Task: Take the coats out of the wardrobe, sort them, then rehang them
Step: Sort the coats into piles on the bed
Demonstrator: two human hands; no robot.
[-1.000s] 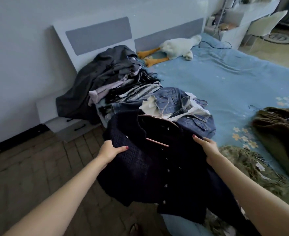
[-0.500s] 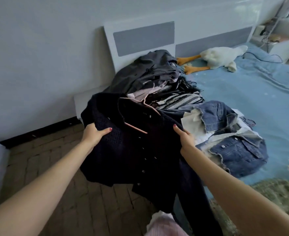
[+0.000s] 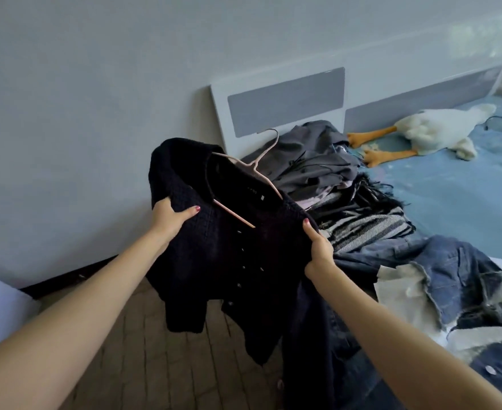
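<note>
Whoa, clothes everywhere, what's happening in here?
A person is sorting coats beside the bed. Both hands hold up a dark knitted jacket on a pale hanger: the left hand grips one shoulder, the right hand pinches the other. A pile of clothes lies on the bed behind it, with denim jackets to the right and a plush goose by the headboard.

I see a pale grey wall point(image 3: 96, 84) upper left, brown brick-pattern floor point(image 3: 155, 365) below, and a white headboard point(image 3: 279, 105) centre right.
</note>
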